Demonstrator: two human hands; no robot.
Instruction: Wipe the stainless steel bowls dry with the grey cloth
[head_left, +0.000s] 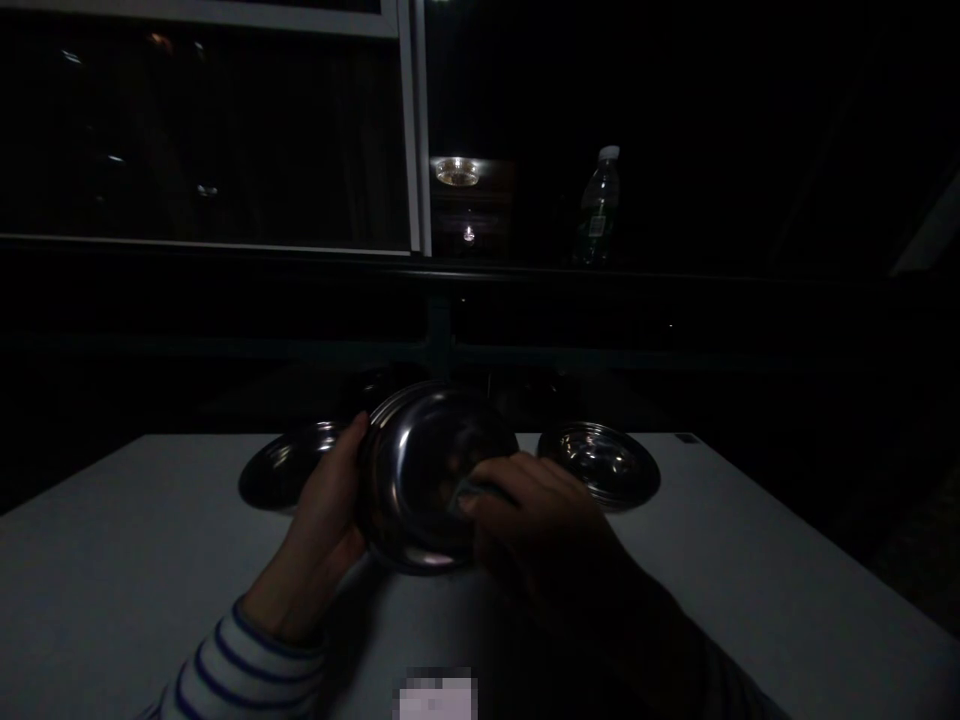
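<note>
A shiny steel bowl (pixel 435 480) is held up and tilted over the white table (pixel 112 560). My left hand (pixel 334 500) grips its left rim, thumb on top and fingers behind. Against the lower right of the bowl's face, my right hand (pixel 532 510) is closed with its fingertips pinched. A small greyish edge shows between those fingertips, too dark to name. On the table to the left lies another steel bowl (pixel 277 470), partly behind my left wrist. A further steel bowl (pixel 600 462) lies to the right, just beyond my right hand.
A pale pixelated rectangle (pixel 436 698) is at the table's near edge. Behind the table, a plastic bottle with a white cap (pixel 600 205) stands on a dark ledge by the window frame (pixel 416 130). A small dark patch (pixel 686 438) marks the far right corner. Lighting is dim.
</note>
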